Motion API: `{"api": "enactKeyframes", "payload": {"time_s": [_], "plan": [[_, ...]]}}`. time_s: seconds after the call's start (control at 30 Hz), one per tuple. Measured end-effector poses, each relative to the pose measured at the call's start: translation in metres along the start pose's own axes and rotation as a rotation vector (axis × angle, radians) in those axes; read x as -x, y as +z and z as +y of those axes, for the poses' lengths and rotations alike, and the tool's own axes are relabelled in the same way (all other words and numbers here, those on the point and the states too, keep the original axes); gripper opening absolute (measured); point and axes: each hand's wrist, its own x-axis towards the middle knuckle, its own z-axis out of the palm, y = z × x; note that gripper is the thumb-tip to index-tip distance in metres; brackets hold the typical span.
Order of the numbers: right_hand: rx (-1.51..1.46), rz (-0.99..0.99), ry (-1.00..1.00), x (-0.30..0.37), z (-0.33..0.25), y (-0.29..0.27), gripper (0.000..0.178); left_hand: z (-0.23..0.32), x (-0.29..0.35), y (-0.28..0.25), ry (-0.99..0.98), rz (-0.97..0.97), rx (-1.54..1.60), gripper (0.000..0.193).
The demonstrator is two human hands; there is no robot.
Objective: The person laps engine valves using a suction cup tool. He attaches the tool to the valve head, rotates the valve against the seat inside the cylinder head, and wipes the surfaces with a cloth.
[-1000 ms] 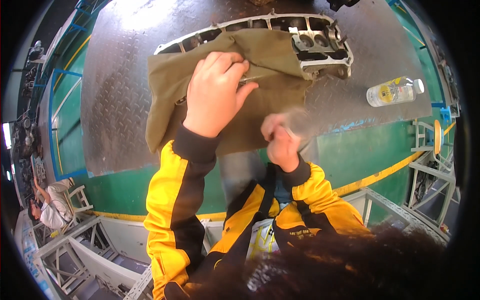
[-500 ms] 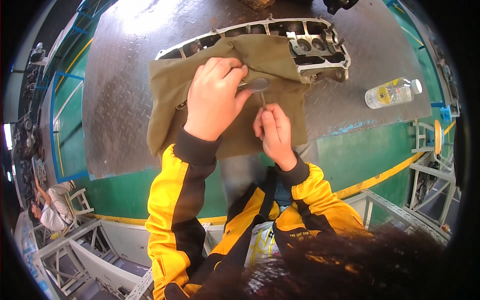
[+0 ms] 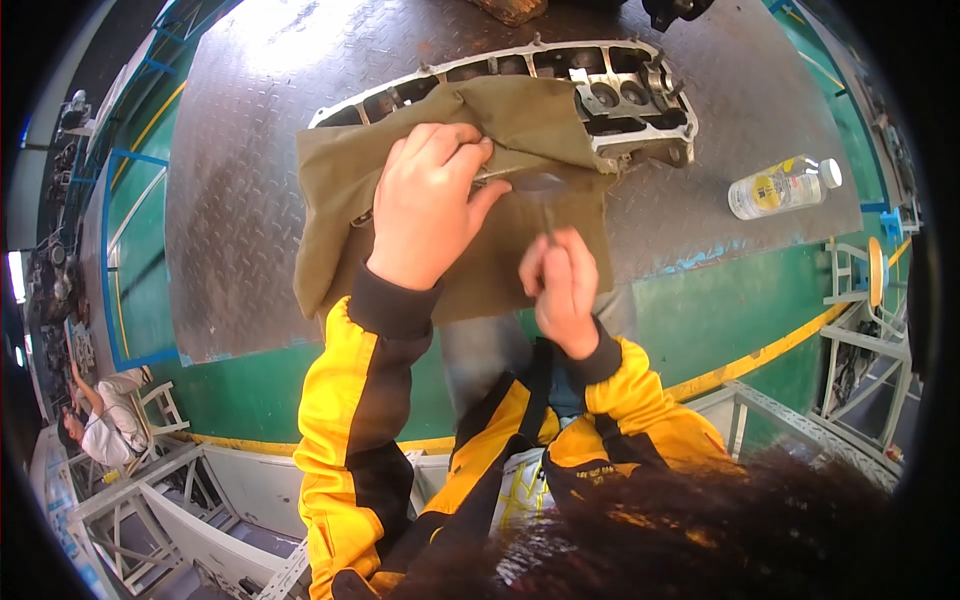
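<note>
An engine valve [image 3: 540, 184], dark with a round flat head and a thin stem, is pinched by its stem in my right hand [image 3: 561, 290]. It is smeared by motion, head end pointing away from me. My left hand [image 3: 425, 200] lies over an olive-green cloth [image 3: 545, 115], fingers curled on it and thumb stretched toward the valve head. Under the cloth sits a long metal cylinder head [image 3: 630, 95], its right end and far edge bare, the rest covered. A bit of metal edge shows beside my left hand; what it belongs to is hidden.
A checkered steel tabletop [image 3: 240, 230] carries it all. To the right lies a clear bottle [image 3: 778, 188] with a yellow label and white cap. A brown lump [image 3: 515, 8] and a dark part [image 3: 678, 10] rest at the far edge. Far left, another person [image 3: 105, 425] crouches near metal frames.
My right hand has moved slightly right and toward me, and the valve with it, now blurred and a little away from my left thumb. My left hand stays nearly in place.
</note>
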Motion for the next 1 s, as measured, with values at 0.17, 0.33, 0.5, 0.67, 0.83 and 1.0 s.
{"api": "enactKeyframes", "payload": {"time_s": [0.17, 0.33, 0.5, 0.67, 0.83, 1.0], "plan": [[0.145, 0.004, 0.055, -0.013, 0.003, 0.002, 0.022, 0.002, 0.003, -0.001, -0.009, -0.01, -0.005, 0.037], [0.029, -0.049, -0.211, -0.006, -0.003, 0.002, 0.025, 0.003, 0.0, 0.0, 0.017, 0.01, 0.0, 0.038], [-0.049, 0.022, -0.121, 0.001, -0.003, 0.005, 0.029, 0.005, 0.002, 0.0, 0.0, -0.004, 0.013, 0.038], [-0.079, 0.036, -0.034, 0.007, -0.006, 0.004, 0.018, 0.004, 0.004, -0.002, -0.021, -0.014, 0.003, 0.038], [0.096, -0.014, 0.083, -0.007, 0.004, 0.001, 0.028, 0.005, 0.005, -0.001, -0.017, -0.025, -0.006, 0.038], [0.072, -0.021, -0.003, -0.009, -0.01, 0.001, 0.026, 0.005, 0.003, -0.001, -0.003, -0.014, -0.012, 0.038]]}}
